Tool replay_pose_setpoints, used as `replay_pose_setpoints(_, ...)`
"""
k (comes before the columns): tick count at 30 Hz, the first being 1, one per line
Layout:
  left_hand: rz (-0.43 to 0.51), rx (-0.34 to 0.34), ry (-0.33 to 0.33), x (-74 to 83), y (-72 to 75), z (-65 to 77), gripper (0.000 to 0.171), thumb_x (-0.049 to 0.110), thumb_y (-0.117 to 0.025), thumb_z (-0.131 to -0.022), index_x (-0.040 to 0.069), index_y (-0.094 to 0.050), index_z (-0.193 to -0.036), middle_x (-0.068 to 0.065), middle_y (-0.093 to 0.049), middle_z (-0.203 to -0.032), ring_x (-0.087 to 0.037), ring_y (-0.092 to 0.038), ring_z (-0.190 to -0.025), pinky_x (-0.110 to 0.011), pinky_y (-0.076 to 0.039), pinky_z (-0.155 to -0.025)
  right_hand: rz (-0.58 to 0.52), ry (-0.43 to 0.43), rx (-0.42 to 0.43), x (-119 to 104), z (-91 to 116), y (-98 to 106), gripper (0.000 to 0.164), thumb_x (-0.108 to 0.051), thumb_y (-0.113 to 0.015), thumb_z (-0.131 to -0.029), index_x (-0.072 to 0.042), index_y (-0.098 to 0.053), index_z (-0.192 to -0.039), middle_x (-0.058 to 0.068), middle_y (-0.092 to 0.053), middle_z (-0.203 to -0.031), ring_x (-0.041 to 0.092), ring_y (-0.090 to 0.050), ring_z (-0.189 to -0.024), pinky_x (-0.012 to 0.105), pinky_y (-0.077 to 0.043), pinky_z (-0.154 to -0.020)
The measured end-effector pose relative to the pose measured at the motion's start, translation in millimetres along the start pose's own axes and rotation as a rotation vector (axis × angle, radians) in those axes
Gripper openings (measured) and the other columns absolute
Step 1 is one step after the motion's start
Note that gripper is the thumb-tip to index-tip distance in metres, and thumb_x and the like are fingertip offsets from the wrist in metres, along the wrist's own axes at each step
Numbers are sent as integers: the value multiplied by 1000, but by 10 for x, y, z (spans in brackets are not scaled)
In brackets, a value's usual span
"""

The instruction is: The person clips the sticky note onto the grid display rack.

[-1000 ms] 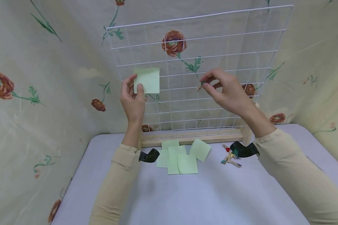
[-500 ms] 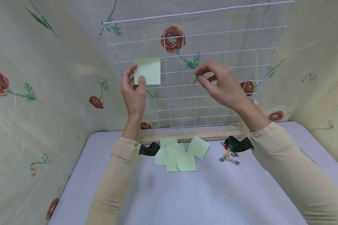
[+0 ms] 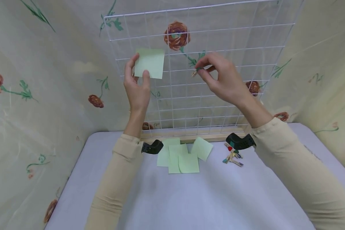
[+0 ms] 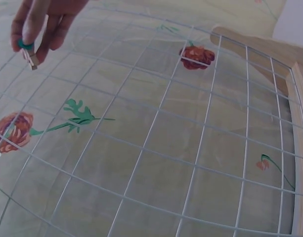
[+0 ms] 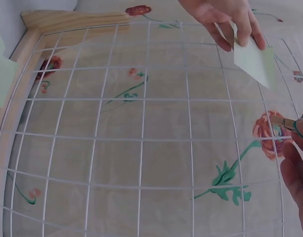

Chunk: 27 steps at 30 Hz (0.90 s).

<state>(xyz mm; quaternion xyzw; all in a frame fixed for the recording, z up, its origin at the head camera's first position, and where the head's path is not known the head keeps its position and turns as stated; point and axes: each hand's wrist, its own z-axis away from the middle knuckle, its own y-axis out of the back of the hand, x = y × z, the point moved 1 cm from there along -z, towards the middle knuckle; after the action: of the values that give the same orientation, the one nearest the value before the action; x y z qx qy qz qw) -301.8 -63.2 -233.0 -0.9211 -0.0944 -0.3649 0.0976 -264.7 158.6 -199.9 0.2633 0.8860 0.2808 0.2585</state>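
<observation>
My left hand [image 3: 138, 89] holds a pale green square paper note [image 3: 150, 63] upright by its left and lower edge, in front of the upper left of a white wire grid [image 3: 187, 85]. The right wrist view shows the same note [image 5: 254, 61] between thumb and fingers. To its right, my right hand [image 3: 222, 78] pinches a small wooden clothespin [image 3: 194, 73] with a green end. In the left wrist view the clothespin [image 4: 30, 55] points downward from the fingertips, and in the right wrist view its bare wooden tip [image 5: 279, 120] is aimed toward the note.
The grid stands in a wooden base [image 3: 210, 136] at the table's back. Several green notes [image 3: 188, 163] lie overlapping before it. A small pile of clothespins [image 3: 233, 157] is right of them, under my right wrist. Floral cloth [image 3: 60, 95] hangs around the table [image 3: 172, 201].
Both hands have risen in front of the grid, the left with the note and the right with the clothespin. The right hand has also moved left, closer to the note.
</observation>
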Motion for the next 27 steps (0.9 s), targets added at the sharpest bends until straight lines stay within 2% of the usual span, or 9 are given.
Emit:
replay_pose_setpoints(6, 24, -36, -5, -8, -7, -55, 52, -5, -48, -83, 4, -34, -132, -2, -36, -138, -7, -39, -120, -32, -43, -90, 11, 44, 14, -26, -84, 0, 15, -9, -52, -88, -1, -56, -99, 5, -57, -95, 12, -53, -91, 25, -44, -80)
replay_pose_setpoints(11, 24, -45, -11, -26, 4, -77, 56, -5, -49, -83, 6, -31, -135, 0, -33, -140, -8, -41, -118, -34, -43, -90, 21, 50, 14, -39, -146, -1, 16, -9, -52, -88, 0, -56, -100, 6, -57, -96, 11, -53, -91, 25, -45, -80)
replay_pose_setpoints(16, 25, -52, -14, -46, 10, -104, 57, -5, -50, -83, 7, -31, -135, 2, -32, -140, -8, -41, -116, -33, -43, -90, 36, 35, 13, -62, -217, -4, 17, -11, -53, -87, -3, -56, -102, 5, -58, -98, 10, -54, -93, 23, -46, -78)
replay_pose_setpoints(22, -18, -64, -10, -51, 21, -135, 56, -5, -49, -82, 9, -33, -134, 2, -35, -138, -11, -43, -113, -30, -44, -88, 65, 46, -2, -72, -294, -44, 17, -13, -53, -87, -4, -57, -101, 4, -58, -97, 10, -53, -92, 20, -44, -73)
replay_pose_setpoints(27, -24, -81, 7, -62, -36, -136, 56, -5, -49, -82, 10, -33, -134, 3, -35, -138, -12, -45, -109, -30, -45, -85, 80, 33, 6, -43, -350, -49, 18, -13, -51, -88, -4, -57, -102, 5, -58, -98, 10, -52, -93, 22, -44, -71)
